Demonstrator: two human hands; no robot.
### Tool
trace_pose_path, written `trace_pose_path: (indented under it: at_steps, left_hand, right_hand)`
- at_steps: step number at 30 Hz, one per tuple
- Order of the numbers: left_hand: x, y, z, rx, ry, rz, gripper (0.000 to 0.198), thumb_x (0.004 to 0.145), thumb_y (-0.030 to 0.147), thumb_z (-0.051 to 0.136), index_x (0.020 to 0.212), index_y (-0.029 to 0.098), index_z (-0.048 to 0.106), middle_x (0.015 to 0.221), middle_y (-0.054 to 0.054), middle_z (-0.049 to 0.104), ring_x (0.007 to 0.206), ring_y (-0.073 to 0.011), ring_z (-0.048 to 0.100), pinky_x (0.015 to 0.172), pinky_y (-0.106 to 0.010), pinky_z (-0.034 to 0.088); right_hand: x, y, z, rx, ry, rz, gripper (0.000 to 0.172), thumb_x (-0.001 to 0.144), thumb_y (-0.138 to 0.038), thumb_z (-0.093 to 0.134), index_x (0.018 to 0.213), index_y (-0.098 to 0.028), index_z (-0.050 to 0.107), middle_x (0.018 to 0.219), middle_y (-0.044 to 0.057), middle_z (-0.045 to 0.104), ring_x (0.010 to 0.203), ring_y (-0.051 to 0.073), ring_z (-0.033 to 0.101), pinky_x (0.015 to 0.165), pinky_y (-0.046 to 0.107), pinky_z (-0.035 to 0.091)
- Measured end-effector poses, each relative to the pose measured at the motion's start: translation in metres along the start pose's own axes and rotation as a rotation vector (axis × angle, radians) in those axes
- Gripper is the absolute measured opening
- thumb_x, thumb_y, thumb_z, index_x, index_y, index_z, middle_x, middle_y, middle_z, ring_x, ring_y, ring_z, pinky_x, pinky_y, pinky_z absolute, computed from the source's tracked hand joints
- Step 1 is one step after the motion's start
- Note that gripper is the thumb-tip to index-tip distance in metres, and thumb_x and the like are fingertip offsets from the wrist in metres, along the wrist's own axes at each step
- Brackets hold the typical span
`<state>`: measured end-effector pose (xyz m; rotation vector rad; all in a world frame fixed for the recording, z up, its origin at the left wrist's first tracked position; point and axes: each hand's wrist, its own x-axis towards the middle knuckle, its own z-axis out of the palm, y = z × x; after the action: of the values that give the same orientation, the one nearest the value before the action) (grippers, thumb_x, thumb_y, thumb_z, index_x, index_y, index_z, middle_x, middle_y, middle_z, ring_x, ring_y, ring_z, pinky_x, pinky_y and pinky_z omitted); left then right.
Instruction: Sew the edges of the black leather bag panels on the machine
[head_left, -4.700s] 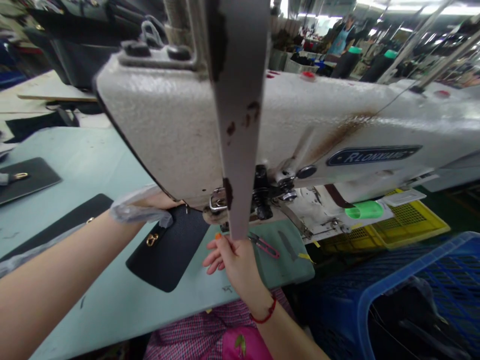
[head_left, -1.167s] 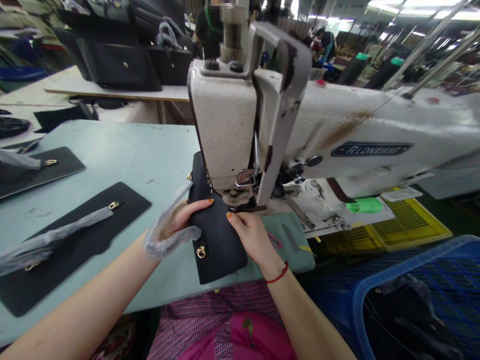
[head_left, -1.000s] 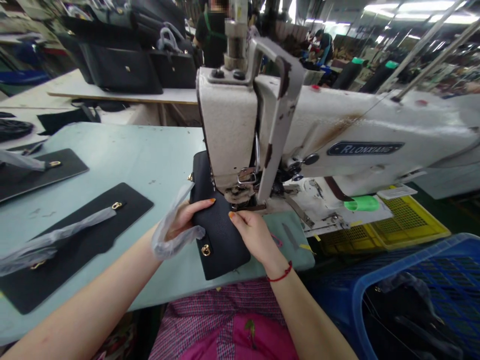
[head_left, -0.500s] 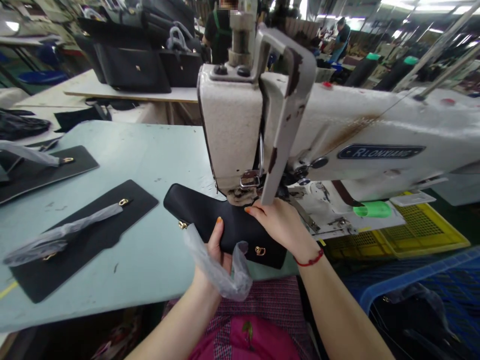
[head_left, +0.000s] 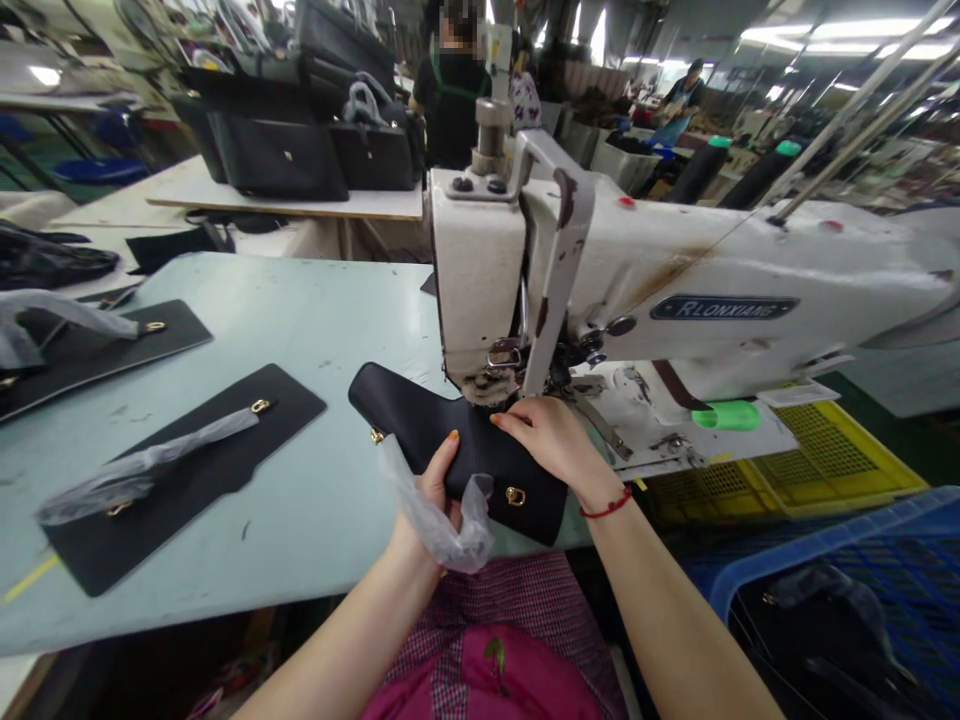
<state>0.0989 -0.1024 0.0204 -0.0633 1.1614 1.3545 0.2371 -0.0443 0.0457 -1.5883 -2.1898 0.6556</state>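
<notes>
looking down from the head camera, we see our left hand (head_left: 435, 490) pinching the near edge of the black leather panel (head_left: 465, 450), thumb on top, with a loose plastic wrap (head_left: 442, 525) bunched at the wrist. our right hand (head_left: 551, 440) isn't gripping, it just presses down on the panel, fingertips right beside the presser foot (head_left: 491, 385) of the sewing machine (head_left: 675, 290). the panel lies at the front of the table (head_left: 300, 310), far edge up at the foot, left end angled away.

our worries: those fingertips are close enough that one slip could put them under the foot. the wrap could drag in with the leather, and the gold ring (head_left: 514, 496) might snag or scratch.

around it: two more black panels (head_left: 225, 450) lie well apart to the left, while a yellow tray (head_left: 825, 450) and blue crate (head_left: 825, 570) sit to the right. only the machine head is in the way, hiding the needle from us.
</notes>
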Motion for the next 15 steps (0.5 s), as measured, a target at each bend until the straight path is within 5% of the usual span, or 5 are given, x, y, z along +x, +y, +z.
trace_pose_path:
  at_steps: [8,15]
  left_hand:
    - [-0.005,0.006,0.004,0.052,0.037,0.046,0.048,0.077,0.008,0.065,0.122,0.022,0.060,0.125,-0.010,0.068,0.109,-0.0369,0.065,0.080,-0.045,0.062]
    - [0.005,0.015,-0.002,0.130,-0.062,0.023,0.039,0.075,0.012,0.067,0.114,0.019,0.064,0.124,-0.012,0.068,0.111,-0.0393,0.064,0.081,-0.048,0.060]
  right_hand:
    - [-0.003,-0.003,0.000,0.014,-0.008,0.028,0.038,0.092,-0.037,0.057,0.061,-0.016,0.065,0.056,0.001,0.058,0.053,0.011,0.048,0.051,0.026,0.022]
    - [-0.004,-0.002,0.006,0.110,0.003,0.035,0.037,0.093,-0.037,0.055,0.065,-0.016,0.066,0.061,0.003,0.060,0.057,0.012,0.050,0.053,0.025,0.024]
